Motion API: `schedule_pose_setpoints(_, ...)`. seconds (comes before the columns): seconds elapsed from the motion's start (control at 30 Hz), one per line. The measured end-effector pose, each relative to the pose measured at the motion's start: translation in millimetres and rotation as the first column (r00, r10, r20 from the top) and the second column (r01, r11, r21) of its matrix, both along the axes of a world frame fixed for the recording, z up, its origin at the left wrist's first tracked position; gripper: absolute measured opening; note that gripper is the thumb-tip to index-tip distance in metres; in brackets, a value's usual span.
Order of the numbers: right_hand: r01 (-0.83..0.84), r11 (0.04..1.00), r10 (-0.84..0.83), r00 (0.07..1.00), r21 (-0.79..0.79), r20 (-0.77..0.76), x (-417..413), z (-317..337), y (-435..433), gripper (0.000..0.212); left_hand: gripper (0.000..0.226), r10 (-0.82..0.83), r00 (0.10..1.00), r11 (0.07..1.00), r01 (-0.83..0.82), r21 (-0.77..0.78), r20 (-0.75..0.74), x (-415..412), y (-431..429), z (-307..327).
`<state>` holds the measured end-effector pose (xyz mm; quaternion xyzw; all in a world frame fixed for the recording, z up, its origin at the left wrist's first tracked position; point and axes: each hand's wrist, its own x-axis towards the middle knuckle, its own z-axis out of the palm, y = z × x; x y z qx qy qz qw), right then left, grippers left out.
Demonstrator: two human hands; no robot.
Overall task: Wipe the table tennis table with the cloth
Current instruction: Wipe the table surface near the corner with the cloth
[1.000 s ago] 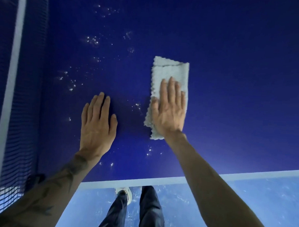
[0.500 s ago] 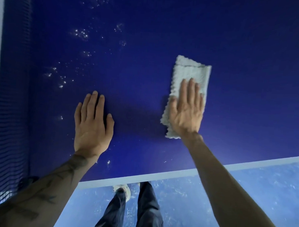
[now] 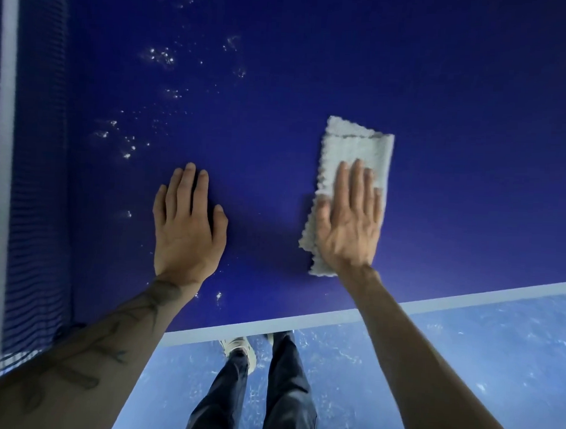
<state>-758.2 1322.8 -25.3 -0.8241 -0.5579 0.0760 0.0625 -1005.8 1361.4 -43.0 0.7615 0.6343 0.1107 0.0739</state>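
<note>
A dark blue table tennis table [image 3: 458,108] fills most of the head view. A folded pale grey cloth [image 3: 356,146] lies flat on it, right of centre. My right hand [image 3: 348,220] presses down on the near half of the cloth with straight fingers. My left hand [image 3: 189,223] rests flat on the bare table surface to the left, fingers together and holding nothing. Several patches of white water droplets [image 3: 159,56] speckle the table beyond and to the left of my left hand.
The net [image 3: 36,187] with its white top band [image 3: 1,169] runs along the left side. The table's white edge line [image 3: 466,300] crosses the lower right. Below it are a blue speckled floor [image 3: 479,369] and my legs [image 3: 267,392].
My right hand has slid the cloth to the right across the table, and the droplets near its earlier spot are gone. My left hand has stayed flat in place.
</note>
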Motion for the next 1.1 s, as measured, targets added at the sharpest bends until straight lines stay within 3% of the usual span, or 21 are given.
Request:
schedule_pose_setpoints(0.2,-0.420,0.907,0.419,0.907,-0.031,-0.033,-57,-12,-52,0.066,0.056,-0.020,1.000,0.999,0.020,0.046,0.000,-1,0,-2)
schedule_pose_setpoints(0.27,-0.364,0.931,0.363,0.931,-0.039,-0.014,-28,-11,-74,0.065,0.056,-0.024,1.000,0.998,0.024,0.053,0.000,-2,-1,-2)
schedule_pose_setpoints(0.37,-0.097,0.994,0.097,0.995,-0.047,0.012,10,-5,-89,0.065,0.055,-0.021,1.000,0.998,0.020,0.054,0.003,-3,-1,-3)
schedule_pose_setpoints(0.47,0.061,0.997,-0.060,0.998,-0.048,0.022,-10,-3,-75,0.068,0.056,-0.018,1.000,0.999,0.018,0.049,0.007,-2,-2,-2)
schedule_pose_setpoints(0.57,-0.015,0.999,0.014,1.000,-0.048,-0.019,-64,-9,-56,0.068,0.054,-0.010,1.000,0.998,0.009,0.055,0.010,-1,-2,-2)
schedule_pose_setpoints(0.73,-0.397,0.917,0.393,0.917,-0.043,-0.071,-87,-13,-76,0.067,0.055,-0.025,1.000,0.999,0.025,0.042,0.004,-3,-2,-3)
schedule_pose_setpoints(0.93,-0.086,0.993,0.083,0.996,-0.082,-0.041,-22,0,-63,0.068,0.053,-0.005,0.992,0.998,0.012,-0.061,0.123,-4,0,10)
schedule_pose_setpoints(1.1,-0.111,0.993,0.109,0.993,-0.037,-0.049,-88,-8,-26,0.068,0.050,0.003,0.995,1.000,0.000,-0.024,0.096,-32,-2,19)
